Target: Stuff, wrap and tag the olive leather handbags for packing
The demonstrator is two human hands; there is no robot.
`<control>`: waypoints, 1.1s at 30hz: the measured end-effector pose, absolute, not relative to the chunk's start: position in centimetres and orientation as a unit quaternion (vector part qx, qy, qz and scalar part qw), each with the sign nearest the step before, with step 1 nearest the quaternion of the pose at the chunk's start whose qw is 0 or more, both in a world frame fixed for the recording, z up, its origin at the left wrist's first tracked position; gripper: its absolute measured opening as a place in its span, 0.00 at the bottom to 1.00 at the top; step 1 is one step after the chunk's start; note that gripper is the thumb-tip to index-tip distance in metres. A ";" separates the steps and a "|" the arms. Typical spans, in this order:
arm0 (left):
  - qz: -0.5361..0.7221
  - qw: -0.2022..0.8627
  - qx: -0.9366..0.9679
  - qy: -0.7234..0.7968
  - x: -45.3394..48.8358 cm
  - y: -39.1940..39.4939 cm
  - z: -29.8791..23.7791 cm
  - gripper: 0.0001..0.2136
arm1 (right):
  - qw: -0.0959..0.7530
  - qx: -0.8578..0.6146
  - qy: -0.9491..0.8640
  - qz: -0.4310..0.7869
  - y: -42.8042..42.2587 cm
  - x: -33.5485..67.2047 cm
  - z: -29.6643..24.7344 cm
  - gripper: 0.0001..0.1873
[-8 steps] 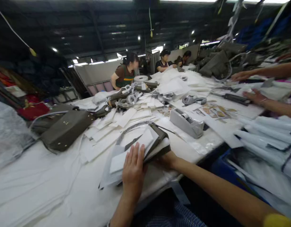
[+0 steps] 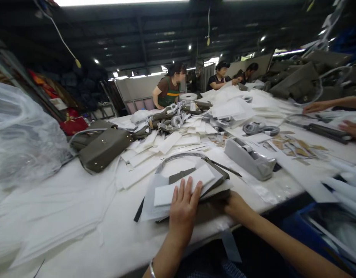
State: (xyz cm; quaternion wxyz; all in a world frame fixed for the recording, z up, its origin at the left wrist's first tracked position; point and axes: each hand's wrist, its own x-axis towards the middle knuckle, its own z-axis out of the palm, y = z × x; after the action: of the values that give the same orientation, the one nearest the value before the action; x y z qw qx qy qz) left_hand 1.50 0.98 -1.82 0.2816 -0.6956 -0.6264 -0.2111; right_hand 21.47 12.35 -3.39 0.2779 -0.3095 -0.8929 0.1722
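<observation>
An olive-grey handbag (image 2: 222, 175) lies on the table in front of me, its wrapped handle (image 2: 178, 155) arching away from me. White foam sheet (image 2: 166, 195) and thin white paper (image 2: 150, 210) cover its upper side. My left hand (image 2: 185, 200) rests flat on the foam, fingers stretched out and slightly apart. At the bag's right end is my right hand (image 2: 234, 206); its fingers are hidden under or behind the bag, so their grip does not show. A dark strap (image 2: 226, 168) sticks out from the bag toward the right.
A grey tape dispenser (image 2: 248, 160) stands right of the bag. Finished-looking olive bag (image 2: 105, 148) and clear plastic (image 2: 24, 135) lie left. White sheets (image 2: 59, 216) spread over the near left. Co-workers (image 2: 169, 87) are across the table; another person's hands (image 2: 351, 129) are at right.
The view has swung left, so everything sits further right in the picture. The bag lies flatter, and my left hand stays on the foam.
</observation>
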 end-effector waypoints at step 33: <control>-0.254 0.338 -0.692 -0.585 3.2 -0.3 -4.0 0.20 | -0.102 -0.537 -0.809 0.218 26.2 6.7 3.9 0.15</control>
State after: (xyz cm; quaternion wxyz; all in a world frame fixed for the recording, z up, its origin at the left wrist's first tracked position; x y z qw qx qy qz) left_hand 3.20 -0.30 -4.03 0.3385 -0.6916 -0.5852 -0.2542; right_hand 6.67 26.19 3.89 -0.1018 -0.5368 -0.8087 0.2179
